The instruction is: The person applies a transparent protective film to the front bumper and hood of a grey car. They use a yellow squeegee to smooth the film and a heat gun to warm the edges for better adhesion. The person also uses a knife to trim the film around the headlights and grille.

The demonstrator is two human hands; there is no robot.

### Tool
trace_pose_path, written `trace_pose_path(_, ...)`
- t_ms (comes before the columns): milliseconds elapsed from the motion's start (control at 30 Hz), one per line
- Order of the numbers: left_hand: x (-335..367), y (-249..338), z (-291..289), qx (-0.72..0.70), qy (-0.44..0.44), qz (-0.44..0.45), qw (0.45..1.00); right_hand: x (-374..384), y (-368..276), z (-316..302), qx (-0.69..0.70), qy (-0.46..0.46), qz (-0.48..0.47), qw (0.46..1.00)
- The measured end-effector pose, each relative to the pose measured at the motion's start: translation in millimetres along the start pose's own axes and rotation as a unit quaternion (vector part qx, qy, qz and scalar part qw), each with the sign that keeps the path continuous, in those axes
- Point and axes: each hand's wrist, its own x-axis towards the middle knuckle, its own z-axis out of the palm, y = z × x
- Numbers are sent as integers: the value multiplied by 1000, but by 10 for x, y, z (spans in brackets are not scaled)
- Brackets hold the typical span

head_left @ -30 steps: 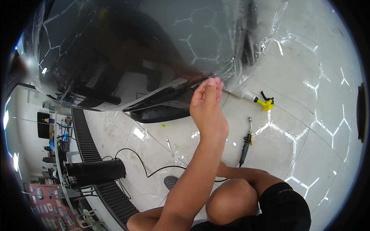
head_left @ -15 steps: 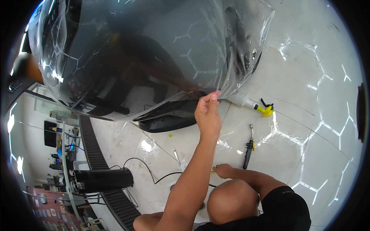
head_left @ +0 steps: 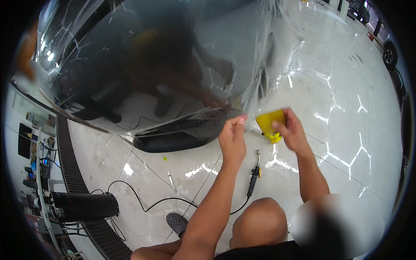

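Observation:
A dark, glossy car bumper (head_left: pixel 143 78) fills the upper left, with wet, wrinkled clear film (head_left: pixel 260 60) over it and hanging loose past its right edge. At the lower corner of the bumper, my left hand (head_left: pixel 233 138) pinches the film's edge between thumb and fingers. My right hand (head_left: pixel 294 132) grips a flat yellow squeegee (head_left: pixel 269 120), held up just right of the left hand and apart from the panel. Partly hidden behind the squeegee is a spray bottle's yellow head (head_left: pixel 274 138) on the floor.
A hand torch (head_left: pixel 252 180) with a black hose lies on the pale tiled floor before my knee. Left of it is a thin, knife-like tool (head_left: pixel 171 180). A black cylinder (head_left: pixel 84 206) lies by a dark floor grate (head_left: pixel 71 160). Another car (head_left: pixel 390 56) stands far right.
My right hand has come up from the floor beside my knee and now holds the yellow squeegee near my left hand. The left keeps its pinch on the film. The view has shifted.

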Motion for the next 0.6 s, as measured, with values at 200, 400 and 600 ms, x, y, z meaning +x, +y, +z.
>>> trace_pose_path(200, 53, -21, -31, 59, 12, -26, 998, 574, -647, 36, 207, -17, -129, 970)
trace_pose_path(400, -2, -394, -98, 3, 23, -53, 998, 560, -1256, 570, -257, 13, -398, 881)
trace_pose_path(600, 135, -359, 28, 123, -19, -112, 986, 676, -848, 703, -372, 131, -548, 738)
